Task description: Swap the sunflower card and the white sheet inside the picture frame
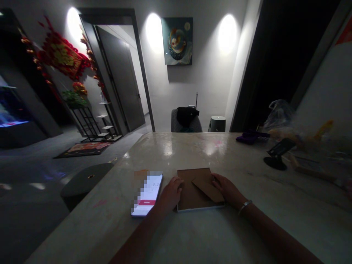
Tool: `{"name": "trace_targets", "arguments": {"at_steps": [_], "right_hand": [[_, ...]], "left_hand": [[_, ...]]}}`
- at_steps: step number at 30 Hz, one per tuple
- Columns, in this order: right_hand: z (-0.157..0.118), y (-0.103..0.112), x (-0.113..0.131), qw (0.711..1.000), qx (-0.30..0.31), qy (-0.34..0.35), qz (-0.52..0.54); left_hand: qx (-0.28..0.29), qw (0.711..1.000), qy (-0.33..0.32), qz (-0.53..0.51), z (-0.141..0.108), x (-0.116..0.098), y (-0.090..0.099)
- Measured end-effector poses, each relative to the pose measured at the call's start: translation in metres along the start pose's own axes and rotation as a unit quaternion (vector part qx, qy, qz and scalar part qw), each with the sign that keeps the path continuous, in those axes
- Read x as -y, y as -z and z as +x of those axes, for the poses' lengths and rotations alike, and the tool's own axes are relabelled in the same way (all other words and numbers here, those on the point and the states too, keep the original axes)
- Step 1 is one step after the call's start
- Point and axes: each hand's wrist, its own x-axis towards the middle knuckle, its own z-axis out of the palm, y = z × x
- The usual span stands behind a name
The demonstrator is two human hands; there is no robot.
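Head view: on a pale stone counter [192, 234], a flat brown card packet [187, 194] lies between the two hands. The left hand [171, 194] curls against its left edge, the right hand [224, 189] rests at its right beside a loose flap [207, 187], seemingly steadying it; any pinch cannot be told. A phone [147, 194] sits just left of the packet, clear of the hands.

Item: flat brown kraft-covered board [187, 190], rectangular, as far as I can tell from here
Top piece: brown card flap [206, 186], lying diagonally across the board's right half
Near edge: pale rim [200, 208], showing some thickness
Position: I have it lying flat at the near end of the stone counter [247, 183]
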Motion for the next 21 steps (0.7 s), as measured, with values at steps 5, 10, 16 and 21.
{"name": "trace_targets", "arguments": {"at_steps": [5, 10, 16, 21], "right_hand": [[-0.0028, 0.0022, -0.0017, 1.0, 0.005, -0.009, -0.006], [-0.0036, 0.0067, -0.0026, 1.0, 0.015, -0.003, 0.007], [-0.0043, 0.0087, -0.0029, 1.0, 0.012, 0.001, 0.025], [-0.0037, 0.0079, -0.0061, 1.0, 0.009, 0.004, 0.023]], "left_hand": [[-0.003, 1.0, -0.014, -0.024, -0.0008, -0.0013, 0.0007], [-0.006, 0.999, -0.012, -0.038, 0.0008, 0.0024, -0.0023], [-0.013, 0.999, 0.004, -0.04, 0.0008, 0.0021, -0.0015], [-0.022, 0.999, -0.001, -0.046, 0.0017, 0.0014, 0.0004]]}}
